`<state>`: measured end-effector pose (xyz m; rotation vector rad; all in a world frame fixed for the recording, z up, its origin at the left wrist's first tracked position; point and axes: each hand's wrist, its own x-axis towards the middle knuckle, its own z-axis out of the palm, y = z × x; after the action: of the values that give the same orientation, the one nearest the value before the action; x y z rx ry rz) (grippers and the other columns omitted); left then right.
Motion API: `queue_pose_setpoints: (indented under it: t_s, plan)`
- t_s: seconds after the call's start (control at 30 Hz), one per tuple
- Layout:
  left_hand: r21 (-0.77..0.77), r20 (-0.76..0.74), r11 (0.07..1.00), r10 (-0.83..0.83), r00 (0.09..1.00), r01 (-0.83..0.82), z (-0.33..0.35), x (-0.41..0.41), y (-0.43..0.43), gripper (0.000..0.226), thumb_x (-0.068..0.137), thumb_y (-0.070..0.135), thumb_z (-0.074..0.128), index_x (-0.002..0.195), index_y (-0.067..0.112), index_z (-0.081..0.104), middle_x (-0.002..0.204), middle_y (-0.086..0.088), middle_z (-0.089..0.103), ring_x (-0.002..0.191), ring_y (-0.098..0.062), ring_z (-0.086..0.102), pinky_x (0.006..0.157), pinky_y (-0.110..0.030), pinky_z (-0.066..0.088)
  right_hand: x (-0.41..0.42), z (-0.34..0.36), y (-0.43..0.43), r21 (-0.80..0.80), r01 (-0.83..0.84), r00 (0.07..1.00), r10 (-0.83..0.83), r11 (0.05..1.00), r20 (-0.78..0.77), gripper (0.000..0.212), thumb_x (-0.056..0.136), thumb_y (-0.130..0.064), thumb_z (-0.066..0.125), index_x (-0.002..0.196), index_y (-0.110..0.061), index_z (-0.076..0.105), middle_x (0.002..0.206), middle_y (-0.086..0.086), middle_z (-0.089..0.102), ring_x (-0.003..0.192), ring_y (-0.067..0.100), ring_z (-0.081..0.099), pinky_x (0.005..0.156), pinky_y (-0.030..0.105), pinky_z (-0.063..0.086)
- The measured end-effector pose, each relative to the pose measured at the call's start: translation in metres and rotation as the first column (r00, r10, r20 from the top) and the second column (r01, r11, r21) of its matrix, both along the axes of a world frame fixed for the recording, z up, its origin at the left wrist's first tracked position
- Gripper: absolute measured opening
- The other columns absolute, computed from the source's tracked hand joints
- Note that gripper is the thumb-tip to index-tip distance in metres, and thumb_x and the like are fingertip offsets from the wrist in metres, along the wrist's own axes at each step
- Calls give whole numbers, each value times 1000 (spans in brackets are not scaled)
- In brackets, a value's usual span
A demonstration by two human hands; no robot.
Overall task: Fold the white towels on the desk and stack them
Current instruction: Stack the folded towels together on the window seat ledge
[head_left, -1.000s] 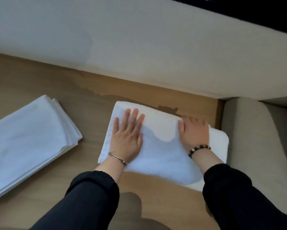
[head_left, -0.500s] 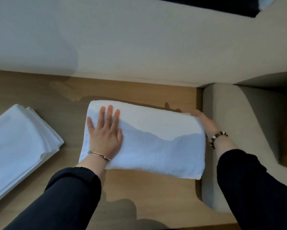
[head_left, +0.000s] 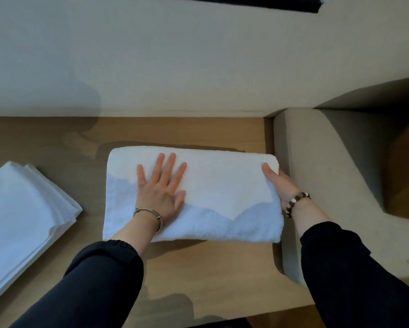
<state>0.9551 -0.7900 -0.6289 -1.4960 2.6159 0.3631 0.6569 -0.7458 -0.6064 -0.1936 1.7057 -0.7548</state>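
Fingers of the left hand are straight and spread wide — they press flat on top of the white towel and hold nothing. That hand sits on the left half of the towel. The right hand is at the towel's right end. Its thumb lies on top of the towel, and its other fingers are tucked out of sight past the towel's edge, so it looks like it pinches that end. The towel is folded into a thick, long block and lies flat on the wooden table. Its right end seems to reach just past the table's edge. To the left of the towel, well apart from it, lies a pile of folded white cloths, partly cut off by the picture's side. Just to the right of the towel stands a beige armchair — the right hand is between the two. Behind the towel is a pale wall. A thin metal bangle is on the left wrist and a bead bracelet is on the right wrist.
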Motion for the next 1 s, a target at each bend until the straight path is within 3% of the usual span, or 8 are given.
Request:
queue_pose_setpoints:
  t_s: [0.1, 0.3, 0.4, 0.47, 0.57, 0.63, 0.73, 1.0]
  plan:
    - [-30, -2, 999, 36, 999, -36, -4, -1, 4, 66, 84, 44, 25, 146, 22, 21, 154, -3, 6, 144, -28, 13, 107, -63, 5, -3, 1, -10, 1, -91, 978, 89, 996, -190, 58, 89, -52, 53, 131, -11, 50, 121, 9, 63, 109, 27, 61, 98, 44, 46]
    - [-44, 123, 995, 96, 988, -91, -18, -8, 8, 66, 84, 50, 11, 145, 28, -7, 151, 0, -22, 143, -25, -14, 106, -61, -7, 1, -15, -31, 146, -263, 834, 300, 954, -462, 65, 97, -53, 32, 135, -1, 45, 134, 15, 51, 120, 31, 49, 89, 27, 34]
    - [-60, 97, 992, 116, 988, -111, -22, -11, 9, 66, 85, 49, 15, 145, 28, -1, 153, 0, -13, 144, -25, -9, 106, -59, -10, 10, -19, -35, 194, -230, 783, 300, 954, -545, 64, 99, -50, 31, 135, 2, 42, 134, 20, 50, 121, 34, 48, 89, 31, 37]
    - [-71, 91, 990, 125, 988, -118, -24, -11, 9, 66, 84, 49, 15, 145, 28, -1, 153, 0, -11, 144, -25, -8, 106, -59, -9, 16, -11, -39, 248, -225, 588, 334, 942, -737, 54, 100, -43, 34, 134, -1, 40, 129, 23, 52, 117, 36, 49, 85, 35, 39]
    - [-71, 93, 989, 135, 986, -129, -28, -10, 10, 66, 85, 48, 12, 144, 28, -10, 152, 1, -20, 143, -24, -14, 106, -59, -10, 52, 2, -39, 243, -330, 69, 280, 912, -957, 50, 95, -33, 42, 139, -8, 37, 138, 21, 43, 127, 36, 40, 104, 49, 33]
    - [-79, 96, 989, 134, 986, -126, -30, -10, 9, 67, 85, 47, 11, 143, 27, -15, 151, 1, -23, 143, -25, -15, 107, -59, -12, 94, -1, -32, 269, -519, -33, 295, 811, -955, 55, 93, -37, 32, 143, -14, 32, 147, 18, 33, 137, 34, 30, 111, 52, 18]
    - [-85, 66, 990, 121, 991, -115, -28, -10, 11, 65, 87, 44, 16, 145, 24, -5, 153, 1, -14, 144, -24, -6, 108, -56, -13, 126, -26, -9, 450, -745, -125, 560, 492, -819, 61, 95, -44, 17, 151, -24, 6, 160, 7, 0, 145, 21, -9, 112, 47, -11]
    - [13, 36, 991, 134, 990, -135, -25, 7, 15, 71, 92, 43, 26, 142, 27, -22, 148, 8, -31, 135, -12, -37, 106, -44, -28, 113, -46, -10, 468, -728, -148, 552, 501, -821, 65, 91, -44, 18, 151, -25, 3, 160, 5, 0, 142, 15, -15, 113, 45, -10]
